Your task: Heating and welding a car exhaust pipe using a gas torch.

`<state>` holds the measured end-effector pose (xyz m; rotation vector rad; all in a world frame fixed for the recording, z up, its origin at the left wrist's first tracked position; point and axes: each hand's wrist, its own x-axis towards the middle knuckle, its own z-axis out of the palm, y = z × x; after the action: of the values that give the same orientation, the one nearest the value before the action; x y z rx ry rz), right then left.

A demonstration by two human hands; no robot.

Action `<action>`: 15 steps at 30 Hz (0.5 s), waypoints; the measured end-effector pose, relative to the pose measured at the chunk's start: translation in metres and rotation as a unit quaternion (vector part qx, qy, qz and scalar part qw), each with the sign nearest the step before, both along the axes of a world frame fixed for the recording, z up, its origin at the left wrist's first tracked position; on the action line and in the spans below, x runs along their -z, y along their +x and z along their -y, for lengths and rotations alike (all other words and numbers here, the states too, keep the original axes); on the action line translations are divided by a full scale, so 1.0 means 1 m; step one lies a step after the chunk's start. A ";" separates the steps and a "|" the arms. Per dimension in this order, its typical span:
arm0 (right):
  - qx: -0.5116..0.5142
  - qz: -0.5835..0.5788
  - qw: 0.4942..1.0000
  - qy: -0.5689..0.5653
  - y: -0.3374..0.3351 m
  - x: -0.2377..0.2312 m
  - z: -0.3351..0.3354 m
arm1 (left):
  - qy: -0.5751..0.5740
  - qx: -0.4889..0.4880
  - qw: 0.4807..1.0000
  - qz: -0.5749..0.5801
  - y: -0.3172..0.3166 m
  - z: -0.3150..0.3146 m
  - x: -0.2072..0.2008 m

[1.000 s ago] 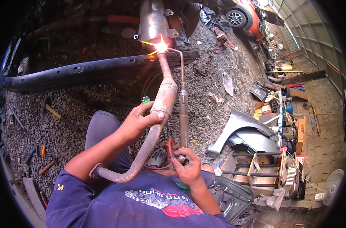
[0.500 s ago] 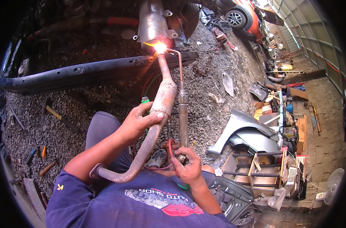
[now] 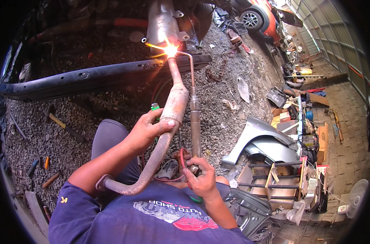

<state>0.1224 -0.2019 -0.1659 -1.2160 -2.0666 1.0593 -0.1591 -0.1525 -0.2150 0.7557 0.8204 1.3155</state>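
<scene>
My left hand (image 3: 154, 124) is wrapped round a rusty exhaust pipe (image 3: 175, 101), on its thicker middle part. A green lighter (image 3: 155, 106) shows beside those fingers; whether they hold it too, I cannot tell. The pipe's far end meets a silver muffler (image 3: 162, 24), and its flanged near end bends back over my left forearm. In my right hand (image 3: 200, 177) is a gas torch (image 3: 196, 130), gripped low by the valve. Its bent copper tip points at the joint of pipe and muffler, where a bright glow (image 3: 170, 50) with sparks hides the metal. Red and green hoses run from the torch.
A long black metal beam (image 3: 83, 79) crosses just beneath the joint. On the gravel at left lie a hammer (image 3: 67, 127) and several hand tools. To the right are silver fenders (image 3: 262, 142), a wooden rack (image 3: 270, 181) and a fan (image 3: 357, 198). A red car (image 3: 266, 20) stands far off.
The glow at the joint has grown brighter, and longer sparks fly to the left. Both hands, the pipe and the torch have hardly moved.
</scene>
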 end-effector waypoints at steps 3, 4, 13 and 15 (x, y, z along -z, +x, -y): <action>-0.002 0.002 1.000 0.010 0.000 -0.001 0.000 | 0.001 -0.001 1.000 0.002 0.000 0.000 0.000; -0.002 0.002 1.000 0.010 0.000 -0.001 0.000 | 0.002 0.003 1.000 0.007 0.000 0.000 0.000; -0.011 0.010 0.999 0.029 -0.002 -0.003 -0.002 | 0.000 0.003 1.000 0.014 0.001 0.000 0.001; -0.025 0.028 0.997 0.065 -0.002 -0.004 -0.003 | 0.003 0.003 1.000 0.007 0.001 -0.001 0.002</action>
<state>0.1203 -0.1991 -0.1624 -1.1458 -2.1820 0.9066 -0.1582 -0.1517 -0.2166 0.7528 0.8036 1.3175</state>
